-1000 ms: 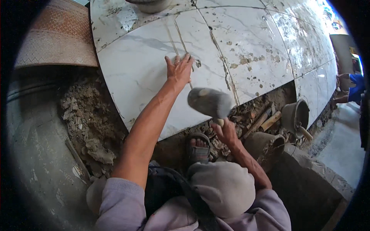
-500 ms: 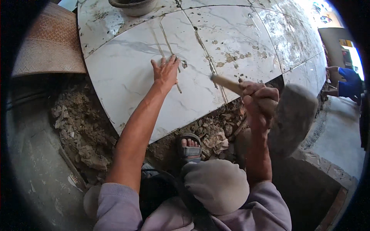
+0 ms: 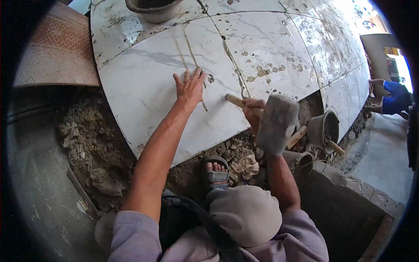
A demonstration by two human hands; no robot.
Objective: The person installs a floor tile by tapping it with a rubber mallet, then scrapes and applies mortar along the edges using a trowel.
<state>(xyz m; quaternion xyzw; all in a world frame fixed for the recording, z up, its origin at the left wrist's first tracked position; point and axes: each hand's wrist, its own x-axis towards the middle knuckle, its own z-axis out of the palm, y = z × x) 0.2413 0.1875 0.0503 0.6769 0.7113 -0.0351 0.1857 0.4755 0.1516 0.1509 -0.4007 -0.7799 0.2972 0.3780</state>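
Note:
My left hand (image 3: 190, 87) lies flat on a large white, grey-veined floor tile (image 3: 144, 100), fingers spread. In my right hand (image 3: 253, 111) is a mallet (image 3: 278, 124) with a bulky grey head and a wooden handle. Its head is toward me, and the handle's butt end points left over the tile, near the joint with the neighbouring tile. I cannot tell whether the butt touches the surface. The mallet head hides part of my right hand and wrist. Muddy streaks and a small dark smudge mark the tile beside my left fingers.
Broken soil and rubble (image 3: 94, 150) border the tile's near edge, where my sandalled foot (image 3: 217, 170) rests. Buckets (image 3: 323, 131) stand at the right. A mortar-stained basin (image 3: 159, 11) sits on far tiles. Another person in blue (image 3: 395, 98) is at the far right.
My right hand has moved left and away from me, bringing the mallet down toward the tile and uncovering the buckets. My left hand stays on the tile.

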